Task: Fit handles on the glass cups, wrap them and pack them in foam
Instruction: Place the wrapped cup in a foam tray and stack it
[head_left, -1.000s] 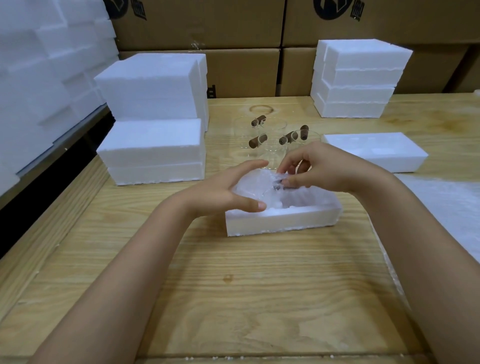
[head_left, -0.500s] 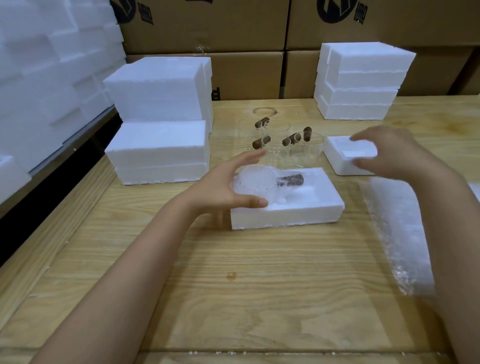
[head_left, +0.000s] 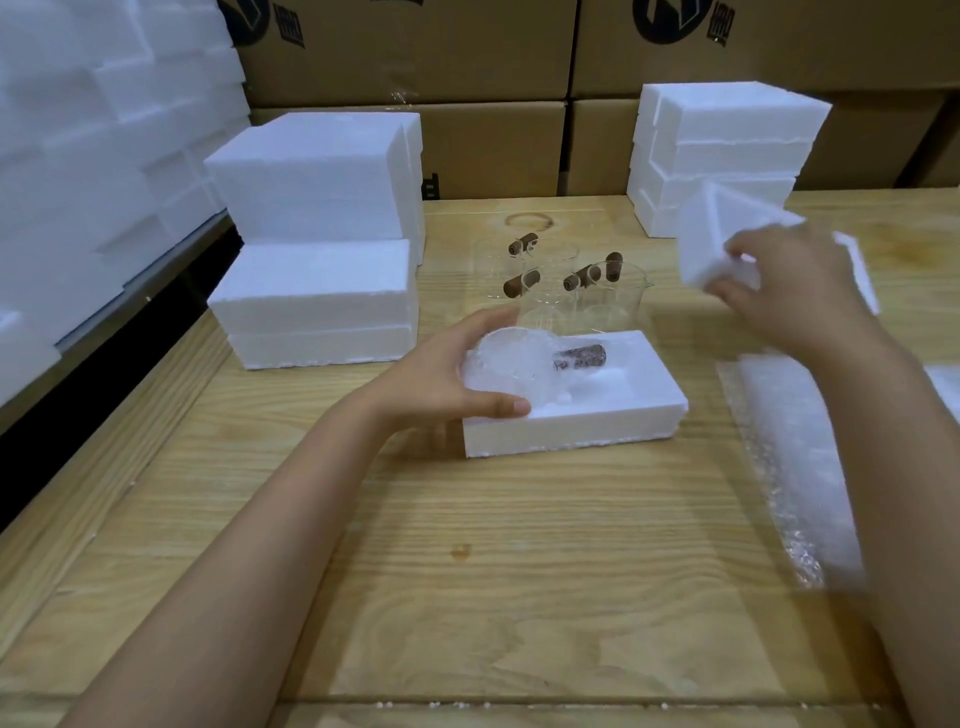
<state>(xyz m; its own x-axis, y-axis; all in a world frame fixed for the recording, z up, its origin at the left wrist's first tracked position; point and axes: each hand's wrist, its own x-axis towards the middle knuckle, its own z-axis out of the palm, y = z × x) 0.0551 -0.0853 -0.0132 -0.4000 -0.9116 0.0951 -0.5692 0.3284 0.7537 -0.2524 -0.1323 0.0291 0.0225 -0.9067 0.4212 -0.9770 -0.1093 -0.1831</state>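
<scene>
On the pale wooden tabletop (head_left: 519, 571), the left hand (head_left: 441, 374) has its grip spread: thumb on the rim of the white moulded foam tray (head_left: 597, 421), fingers straight alongside the bubble-wrapped glass cup (head_left: 511, 358) lying in its recess. Farther right, the right hand (head_left: 795, 291) has its grip clamped on a crumbly white foam lid (head_left: 711, 244), held aloft and tilted. This looks like the closing step: next, square the lid over the tray and press gently.

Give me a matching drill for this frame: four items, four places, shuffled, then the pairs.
Items
1. wrapped cup
2. foam lid
3. unwrapped glass cups
4. bubble wrap

Places
A. flat on the table, right of the foam tray
B. held off the table in the right hand
C. lying in the foam tray's recess, left hand against it
D. standing on the table behind the foam tray

Pairs: 1-C, 2-B, 3-D, 4-A
</scene>
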